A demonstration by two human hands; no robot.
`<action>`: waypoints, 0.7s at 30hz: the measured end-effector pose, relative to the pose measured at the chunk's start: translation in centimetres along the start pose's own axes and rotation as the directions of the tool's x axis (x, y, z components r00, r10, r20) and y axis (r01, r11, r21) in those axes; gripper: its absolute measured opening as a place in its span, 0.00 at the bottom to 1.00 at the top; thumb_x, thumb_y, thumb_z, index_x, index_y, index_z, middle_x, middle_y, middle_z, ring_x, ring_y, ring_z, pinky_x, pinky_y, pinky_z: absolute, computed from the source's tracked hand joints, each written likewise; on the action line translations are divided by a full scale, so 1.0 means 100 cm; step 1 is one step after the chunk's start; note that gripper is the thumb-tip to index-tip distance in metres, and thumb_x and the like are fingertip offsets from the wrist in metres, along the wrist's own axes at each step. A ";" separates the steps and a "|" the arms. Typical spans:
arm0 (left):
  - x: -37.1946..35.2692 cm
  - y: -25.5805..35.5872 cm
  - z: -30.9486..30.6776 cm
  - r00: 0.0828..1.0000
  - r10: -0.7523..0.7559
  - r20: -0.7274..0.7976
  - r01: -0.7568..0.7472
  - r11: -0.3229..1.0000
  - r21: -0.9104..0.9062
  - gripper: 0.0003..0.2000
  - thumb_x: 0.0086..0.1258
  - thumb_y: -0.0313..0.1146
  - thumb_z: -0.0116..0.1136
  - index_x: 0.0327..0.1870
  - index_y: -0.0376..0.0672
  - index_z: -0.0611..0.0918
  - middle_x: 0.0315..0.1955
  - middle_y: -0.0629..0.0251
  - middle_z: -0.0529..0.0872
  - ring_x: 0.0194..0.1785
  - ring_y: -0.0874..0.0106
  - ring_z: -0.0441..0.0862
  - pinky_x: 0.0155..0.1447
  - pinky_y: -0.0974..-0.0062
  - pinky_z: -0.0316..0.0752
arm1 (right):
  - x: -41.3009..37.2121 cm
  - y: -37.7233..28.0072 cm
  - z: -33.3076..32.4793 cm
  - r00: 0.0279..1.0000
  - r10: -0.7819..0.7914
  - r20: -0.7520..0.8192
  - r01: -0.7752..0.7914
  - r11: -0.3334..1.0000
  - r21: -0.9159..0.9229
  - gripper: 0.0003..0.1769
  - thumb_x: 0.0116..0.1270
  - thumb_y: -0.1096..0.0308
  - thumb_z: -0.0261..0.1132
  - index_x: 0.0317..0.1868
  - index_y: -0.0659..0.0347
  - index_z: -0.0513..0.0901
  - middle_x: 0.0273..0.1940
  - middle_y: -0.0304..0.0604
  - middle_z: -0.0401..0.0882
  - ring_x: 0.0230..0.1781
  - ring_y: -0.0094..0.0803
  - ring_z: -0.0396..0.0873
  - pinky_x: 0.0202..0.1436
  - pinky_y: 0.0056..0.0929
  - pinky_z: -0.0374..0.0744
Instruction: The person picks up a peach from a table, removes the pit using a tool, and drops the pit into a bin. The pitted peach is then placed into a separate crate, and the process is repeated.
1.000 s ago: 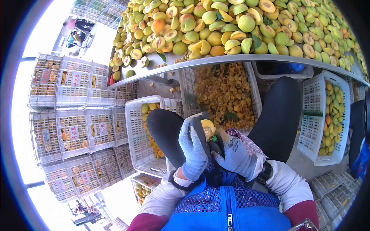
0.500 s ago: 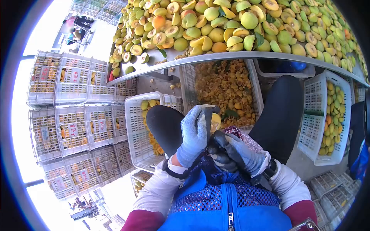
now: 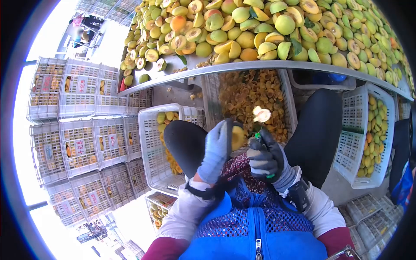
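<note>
My left hand, in a grey-and-black glove, is closed around a yellow-green halved fruit above my lap. Just right of it, my right hand, gloved as well, grips a small green-handled tool. A pale, bright piece of fruit shows just beyond the tool's tip; whether it touches the tool is unclear. Below and beyond both hands is a crate full of brownish-orange fruit scraps.
A metal table heaped with halved fruit spans the top. Fruit crates stand left and right of my legs. Stacked crates rise at far left; a person is in the distance.
My hands have moved apart. The green tool and the pale piece beyond its tip have come into view, and my right hand has turned upward.
</note>
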State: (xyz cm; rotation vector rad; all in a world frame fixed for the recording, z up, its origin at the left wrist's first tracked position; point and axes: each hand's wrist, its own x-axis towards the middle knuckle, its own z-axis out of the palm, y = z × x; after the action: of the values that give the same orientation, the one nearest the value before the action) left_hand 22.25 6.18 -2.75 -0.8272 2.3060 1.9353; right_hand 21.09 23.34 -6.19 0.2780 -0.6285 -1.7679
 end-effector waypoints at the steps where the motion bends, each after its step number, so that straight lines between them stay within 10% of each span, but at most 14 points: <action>1: 0.002 -0.001 -0.014 0.996 0.056 -0.069 -0.049 0.995 0.091 0.14 0.77 0.36 0.47 0.45 0.33 0.81 0.34 0.65 0.84 0.37 0.77 0.78 0.44 0.77 0.74 | -0.008 -0.005 -0.016 0.995 -0.006 -0.099 0.015 0.996 0.088 0.25 0.75 0.43 0.47 0.38 0.58 0.76 0.20 0.31 0.63 0.13 0.18 0.60 0.14 0.22 0.64; 3: 0.002 0.011 -0.052 0.923 0.289 -0.256 -0.225 0.941 0.251 0.14 0.77 0.34 0.44 0.44 0.34 0.81 0.36 0.60 0.84 0.39 0.72 0.80 0.46 0.75 0.74 | -0.015 -0.002 -0.011 0.922 -0.078 -0.380 0.075 0.997 -0.023 0.26 0.74 0.44 0.50 0.38 0.61 0.78 0.20 0.29 0.60 0.12 0.17 0.57 0.12 0.19 0.61; 6: 0.023 0.032 -0.136 0.727 0.526 -0.442 -0.219 0.787 0.576 0.16 0.74 0.39 0.47 0.45 0.37 0.83 0.38 0.56 0.85 0.42 0.64 0.81 0.52 0.69 0.74 | -0.006 -0.006 -0.003 0.980 -0.023 -0.200 -0.002 0.992 -0.126 0.26 0.74 0.44 0.50 0.38 0.60 0.78 0.19 0.29 0.59 0.11 0.16 0.54 0.10 0.16 0.54; 9: 0.054 0.033 -0.176 0.825 0.551 -0.124 0.193 -0.068 0.979 0.12 0.70 0.37 0.54 0.46 0.44 0.85 0.40 0.53 0.85 0.45 0.54 0.82 0.53 0.63 0.74 | 0.000 -0.015 -0.006 0.959 -0.031 -0.281 -0.011 0.989 -0.147 0.28 0.73 0.41 0.49 0.39 0.60 0.77 0.19 0.29 0.57 0.11 0.15 0.50 0.09 0.16 0.49; 11: 0.078 0.070 -0.117 0.819 0.551 -0.164 -0.144 0.472 0.870 0.10 0.68 0.36 0.56 0.45 0.44 0.85 0.39 0.55 0.85 0.45 0.57 0.82 0.53 0.65 0.74 | 0.008 -0.020 -0.005 0.922 -0.055 -0.383 -0.030 0.977 -0.212 0.29 0.72 0.39 0.48 0.38 0.59 0.78 0.17 0.28 0.54 0.10 0.15 0.48 0.09 0.16 0.48; 13: 0.104 0.091 -0.058 0.888 0.456 -0.062 -0.240 0.575 0.782 0.13 0.66 0.40 0.60 0.44 0.41 0.84 0.40 0.55 0.85 0.45 0.57 0.82 0.52 0.65 0.75 | 0.020 -0.017 0.017 0.879 -0.172 -0.444 -0.047 0.897 -0.440 0.30 0.72 0.38 0.47 0.37 0.58 0.78 0.16 0.26 0.52 0.09 0.15 0.46 0.09 0.17 0.47; 15: 0.140 0.098 -0.017 0.850 0.508 0.140 -0.287 0.224 0.931 0.23 0.60 0.54 0.63 0.43 0.43 0.84 0.39 0.57 0.86 0.44 0.56 0.82 0.53 0.63 0.74 | 0.023 -0.019 0.021 0.841 -0.244 -0.483 -0.061 0.845 -0.532 0.30 0.72 0.37 0.46 0.36 0.57 0.78 0.15 0.26 0.50 0.09 0.15 0.45 0.09 0.17 0.47; 17: 0.189 0.089 0.004 0.939 0.318 0.133 -0.187 0.147 0.971 0.23 0.60 0.57 0.61 0.43 0.45 0.84 0.39 0.57 0.86 0.44 0.56 0.83 0.51 0.62 0.74 | 0.020 -0.023 0.020 0.812 -0.258 -0.523 -0.050 0.863 -0.503 0.30 0.72 0.37 0.46 0.35 0.56 0.79 0.14 0.25 0.49 0.08 0.15 0.44 0.09 0.18 0.47; 21: 0.228 0.103 -0.017 0.934 0.078 0.349 -0.354 0.333 0.874 0.20 0.59 0.50 0.65 0.38 0.40 0.82 0.34 0.52 0.84 0.38 0.54 0.82 0.41 0.64 0.76 | 0.011 -0.032 0.020 0.671 -0.427 -0.606 -0.039 0.796 -0.604 0.30 0.72 0.37 0.46 0.37 0.57 0.78 0.14 0.26 0.52 0.08 0.16 0.45 0.09 0.18 0.47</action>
State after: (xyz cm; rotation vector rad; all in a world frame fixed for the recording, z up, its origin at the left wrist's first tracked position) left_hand -0.95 -3.07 -0.81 -0.0952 2.7888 0.3397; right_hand 17.17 23.40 -6.16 0.5993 0.5528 -1.7776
